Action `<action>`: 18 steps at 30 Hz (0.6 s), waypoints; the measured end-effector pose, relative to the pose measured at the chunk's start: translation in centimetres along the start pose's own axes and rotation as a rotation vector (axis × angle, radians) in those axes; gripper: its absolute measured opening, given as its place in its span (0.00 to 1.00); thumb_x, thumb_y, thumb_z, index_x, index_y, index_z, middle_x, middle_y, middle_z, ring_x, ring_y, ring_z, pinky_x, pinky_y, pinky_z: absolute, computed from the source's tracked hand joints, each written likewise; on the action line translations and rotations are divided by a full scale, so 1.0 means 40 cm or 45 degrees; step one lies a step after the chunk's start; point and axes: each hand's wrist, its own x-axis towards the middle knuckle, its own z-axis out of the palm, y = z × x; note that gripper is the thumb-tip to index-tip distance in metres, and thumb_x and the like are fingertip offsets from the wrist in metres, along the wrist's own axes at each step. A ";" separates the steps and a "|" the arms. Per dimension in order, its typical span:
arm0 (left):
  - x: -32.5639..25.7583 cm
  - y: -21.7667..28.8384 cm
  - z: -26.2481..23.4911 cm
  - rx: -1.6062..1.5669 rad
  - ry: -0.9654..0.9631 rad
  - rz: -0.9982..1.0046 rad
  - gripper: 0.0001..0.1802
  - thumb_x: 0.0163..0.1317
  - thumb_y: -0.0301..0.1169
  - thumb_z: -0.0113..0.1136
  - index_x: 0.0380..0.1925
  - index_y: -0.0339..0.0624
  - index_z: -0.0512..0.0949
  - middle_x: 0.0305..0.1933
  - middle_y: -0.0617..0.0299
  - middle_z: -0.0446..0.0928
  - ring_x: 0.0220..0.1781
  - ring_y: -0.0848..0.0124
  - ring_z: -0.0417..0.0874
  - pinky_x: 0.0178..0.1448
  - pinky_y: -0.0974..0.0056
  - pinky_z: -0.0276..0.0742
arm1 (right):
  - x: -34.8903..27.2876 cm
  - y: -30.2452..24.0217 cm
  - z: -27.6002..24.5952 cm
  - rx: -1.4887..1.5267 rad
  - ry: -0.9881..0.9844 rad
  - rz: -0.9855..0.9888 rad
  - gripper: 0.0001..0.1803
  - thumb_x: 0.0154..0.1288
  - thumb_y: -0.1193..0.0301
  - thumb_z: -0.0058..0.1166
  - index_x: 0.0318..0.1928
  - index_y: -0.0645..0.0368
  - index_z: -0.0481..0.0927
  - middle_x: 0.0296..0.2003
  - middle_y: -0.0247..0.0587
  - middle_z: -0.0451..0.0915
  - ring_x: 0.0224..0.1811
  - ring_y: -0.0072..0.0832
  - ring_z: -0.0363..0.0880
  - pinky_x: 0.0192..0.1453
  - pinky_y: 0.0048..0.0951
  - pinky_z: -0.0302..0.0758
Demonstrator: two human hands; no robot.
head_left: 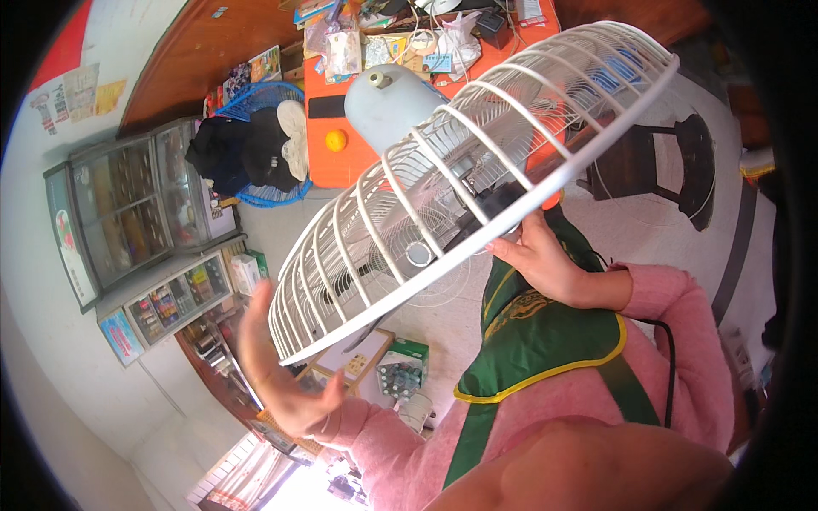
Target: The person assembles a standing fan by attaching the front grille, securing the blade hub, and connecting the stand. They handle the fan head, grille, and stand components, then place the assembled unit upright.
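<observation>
A large electric fan head stretches across the middle, tilted, with its white wire guard (464,243) toward me. Behind the guard sits the pale grey motor housing (392,111), rounded, with a short knob on top. The wires partly hide what is inside the cage. My right hand (550,264) grips the lower rim of the guard, its thumb along the edge and some fingers hidden. At the lower left end of the rim, my left hand (290,375) is open, fingers and thumb spread, slightly blurred. Whether it touches the rim I cannot tell.
An orange-topped table (328,162) beyond the fan bears an orange fruit (336,140) and clutter. Left of it, a blue chair (264,192) is heaped with dark clothes. A dark stool (648,170) stands at right; a green box (405,366) of bottles lies below the fan.
</observation>
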 end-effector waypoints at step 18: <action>-0.004 -0.105 0.045 -0.255 -0.007 0.093 0.19 0.59 0.22 0.54 0.52 0.30 0.73 0.47 0.42 0.79 0.47 0.57 0.82 0.55 0.56 0.75 | 0.022 -0.037 -0.020 -0.022 -0.134 0.075 0.38 0.65 0.60 0.57 0.55 0.81 0.54 0.52 0.61 0.57 0.59 0.39 0.54 0.66 0.37 0.51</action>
